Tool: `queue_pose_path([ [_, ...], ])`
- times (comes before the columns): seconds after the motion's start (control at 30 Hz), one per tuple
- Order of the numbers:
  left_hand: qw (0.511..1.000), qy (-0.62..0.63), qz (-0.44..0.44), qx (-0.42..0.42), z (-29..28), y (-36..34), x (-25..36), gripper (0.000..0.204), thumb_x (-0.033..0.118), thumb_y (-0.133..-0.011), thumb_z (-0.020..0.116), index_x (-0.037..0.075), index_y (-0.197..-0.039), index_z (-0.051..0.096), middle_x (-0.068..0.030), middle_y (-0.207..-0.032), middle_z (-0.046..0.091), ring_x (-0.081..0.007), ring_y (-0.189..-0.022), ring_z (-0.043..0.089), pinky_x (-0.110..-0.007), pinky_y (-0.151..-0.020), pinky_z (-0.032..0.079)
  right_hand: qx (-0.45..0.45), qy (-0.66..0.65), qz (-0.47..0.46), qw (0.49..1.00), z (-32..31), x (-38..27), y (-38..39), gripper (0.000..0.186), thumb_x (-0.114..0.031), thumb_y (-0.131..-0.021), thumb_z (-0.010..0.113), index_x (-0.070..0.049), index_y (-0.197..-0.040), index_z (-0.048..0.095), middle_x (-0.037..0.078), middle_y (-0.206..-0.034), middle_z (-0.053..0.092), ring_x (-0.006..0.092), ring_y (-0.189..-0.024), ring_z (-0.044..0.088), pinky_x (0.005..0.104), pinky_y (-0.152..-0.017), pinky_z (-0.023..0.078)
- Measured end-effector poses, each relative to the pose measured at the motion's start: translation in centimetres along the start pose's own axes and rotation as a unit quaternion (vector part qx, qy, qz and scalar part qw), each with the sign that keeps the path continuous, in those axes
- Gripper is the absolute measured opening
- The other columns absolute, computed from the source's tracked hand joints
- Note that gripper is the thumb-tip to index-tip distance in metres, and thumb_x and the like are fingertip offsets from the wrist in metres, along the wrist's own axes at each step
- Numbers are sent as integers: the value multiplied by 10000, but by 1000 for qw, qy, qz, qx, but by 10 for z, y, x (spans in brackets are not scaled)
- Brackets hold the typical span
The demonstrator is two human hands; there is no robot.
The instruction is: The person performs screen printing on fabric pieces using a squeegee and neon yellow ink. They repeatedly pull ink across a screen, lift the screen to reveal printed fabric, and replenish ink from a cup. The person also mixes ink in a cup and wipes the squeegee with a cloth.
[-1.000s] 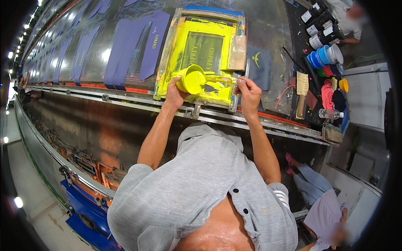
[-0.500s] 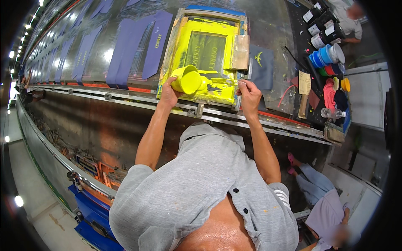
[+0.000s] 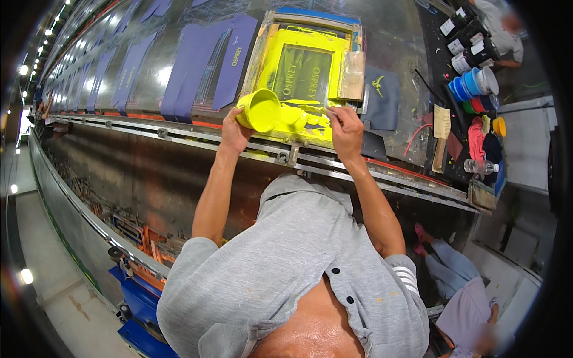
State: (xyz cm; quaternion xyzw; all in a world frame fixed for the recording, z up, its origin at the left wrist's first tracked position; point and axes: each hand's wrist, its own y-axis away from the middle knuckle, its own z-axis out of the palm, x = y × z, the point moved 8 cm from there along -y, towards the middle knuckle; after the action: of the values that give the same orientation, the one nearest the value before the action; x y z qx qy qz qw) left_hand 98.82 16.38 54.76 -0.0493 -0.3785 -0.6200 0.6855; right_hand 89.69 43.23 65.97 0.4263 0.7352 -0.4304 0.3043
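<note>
My left hand [image 3: 235, 132] is closed round a yellow-coated tub [image 3: 261, 111], tilted on its side with its mouth facing right. Thick yellow ink [image 3: 290, 119] lies in front of that mouth on a screen-printing frame [image 3: 261, 56], whose mesh window shows lettering. Over the frame's near right part, my right hand [image 3: 347, 132] pinches a thin, ink-smeared stick [image 3: 320, 110]; its exact shape is hard to make out. A wooden-handled squeegee [image 3: 352, 74] appears to rest along the frame's right side.
Purple fabric panels [image 3: 236, 56] lie in rows along the long table to the left. A dark printed piece [image 3: 382, 98] is right of the frame. Farther right are a brush [image 3: 440, 134], ink tubs [image 3: 471, 83], black bottles [image 3: 474, 53] and a plastic bottle [image 3: 480, 166]. Two people are at the right.
My right hand has moved left over the frame, bringing the stick toward the ink near the tub. My left hand still holds the tub tilted. The whole view has shifted slightly.
</note>
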Motion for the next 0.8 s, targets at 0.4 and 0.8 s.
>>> queue_pose_path([
  [0.4, 980, 188, -61, -11, 32, 3, -70, 587, 446, -872, 477, 94, -1342, 484, -139, -1366, 511, -353, -1243, 502, -572, -1035, 399, -47, 171, -207, 962, 29, -71, 10, 129, 13, -760, 629, -37, -878, 617, 99, -784, 548, 270, -735, 590, 373, -593, 491],
  [0.8, 988, 147, 37, 33, 18, -20, -35, 564, 456, -909, 396, 104, -1340, 488, -134, -1350, 523, -347, -1239, 506, -583, -1012, 409, -97, 185, -215, 954, 52, -49, 58, 201, 0, -747, 622, -8, -947, 633, 105, -814, 546, 257, -733, 589, 349, -603, 499],
])
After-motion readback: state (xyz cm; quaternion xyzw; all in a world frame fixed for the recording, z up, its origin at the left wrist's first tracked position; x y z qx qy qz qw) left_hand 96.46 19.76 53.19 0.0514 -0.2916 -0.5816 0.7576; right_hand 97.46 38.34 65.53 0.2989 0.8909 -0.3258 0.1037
